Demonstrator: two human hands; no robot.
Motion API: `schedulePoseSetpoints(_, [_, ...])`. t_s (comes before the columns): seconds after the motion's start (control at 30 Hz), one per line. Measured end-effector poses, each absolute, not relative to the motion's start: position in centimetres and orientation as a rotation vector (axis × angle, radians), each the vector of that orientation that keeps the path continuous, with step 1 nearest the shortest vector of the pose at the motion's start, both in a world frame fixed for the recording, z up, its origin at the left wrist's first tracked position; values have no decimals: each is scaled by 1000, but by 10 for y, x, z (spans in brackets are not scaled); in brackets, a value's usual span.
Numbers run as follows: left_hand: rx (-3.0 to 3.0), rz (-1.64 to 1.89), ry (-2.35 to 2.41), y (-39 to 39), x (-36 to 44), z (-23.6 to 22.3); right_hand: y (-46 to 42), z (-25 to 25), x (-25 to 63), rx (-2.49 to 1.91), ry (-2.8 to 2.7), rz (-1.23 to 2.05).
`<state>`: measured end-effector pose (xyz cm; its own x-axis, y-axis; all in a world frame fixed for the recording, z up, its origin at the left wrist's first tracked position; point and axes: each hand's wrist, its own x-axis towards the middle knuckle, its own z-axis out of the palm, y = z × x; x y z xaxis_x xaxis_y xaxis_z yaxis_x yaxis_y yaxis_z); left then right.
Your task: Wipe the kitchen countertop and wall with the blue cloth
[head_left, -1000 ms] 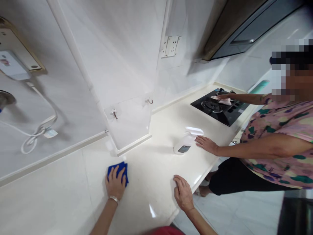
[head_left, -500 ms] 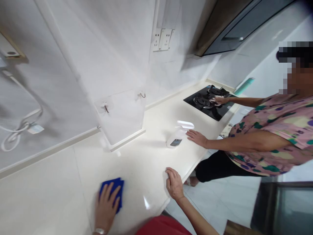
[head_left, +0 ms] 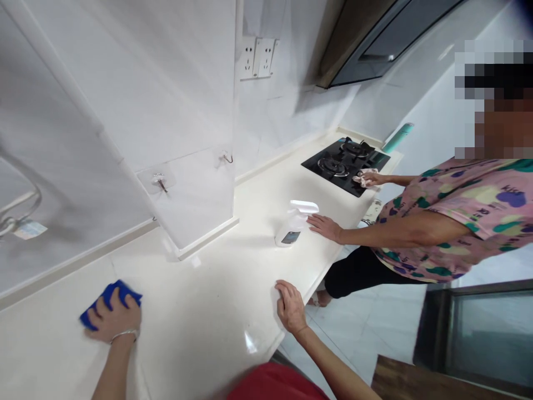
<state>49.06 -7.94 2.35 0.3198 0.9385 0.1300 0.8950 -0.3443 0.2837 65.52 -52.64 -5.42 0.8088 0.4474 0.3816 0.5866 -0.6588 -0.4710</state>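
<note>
Blue cloth (head_left: 110,294) lies flattened on a white stone counter (head_left: 200,289) under a person's left hand (head_left: 113,318), the fingers (head_left: 125,303) spread over the fabric and pressing it down rather than pinching it, with a thin silver bracelet (head_left: 124,334) at the wrist. The right hand (head_left: 290,306) rests near the counter's front edge, well apart from the cloth, its fingers lightly curled and holding nothing, a placement that appears to brace the person against the counter.

A co-worker in a pink patterned T-shirt (head_left: 433,222) stands further along the same edge. One of the co-worker's hands (head_left: 325,226) lies flat on the counter just beside a white spray bottle (head_left: 292,226), which stands upright between the two people, within the co-worker's easy reach. The co-worker's other hand (head_left: 371,179) holds a pale pink cloth (head_left: 364,179) at the front of a black glass gas hob (head_left: 328,164).

Behind them, a white double wall socket (head_left: 257,57) and two adhesive wall hooks (head_left: 160,180) sit on pale tiled walls. A range hood (head_left: 375,33) hangs above the hob, a teal cylinder (head_left: 397,138) lies beyond it, and pale floor tiles (head_left: 362,339) run below.
</note>
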Motion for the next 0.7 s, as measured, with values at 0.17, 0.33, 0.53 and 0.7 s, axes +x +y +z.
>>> schedulePoseSetpoints(0.17, [2694, 451, 1161, -171, 560, 9, -526, -53, 656, -2423, -740, -303])
schedulePoseSetpoints(0.33, [2772, 255, 406, -301, 584, -10, -527, -48, 656, -2449, -750, -287])
schedulePoseSetpoints(0.53, [2719, 199, -222, -340, 532, -19, -531, -49, 656, -2431, -749, -274])
schedulePoseSetpoints(0.7, [2847, 94, 93, -264, 428, -25, -532, -52, 656, -2431, -774, -268])
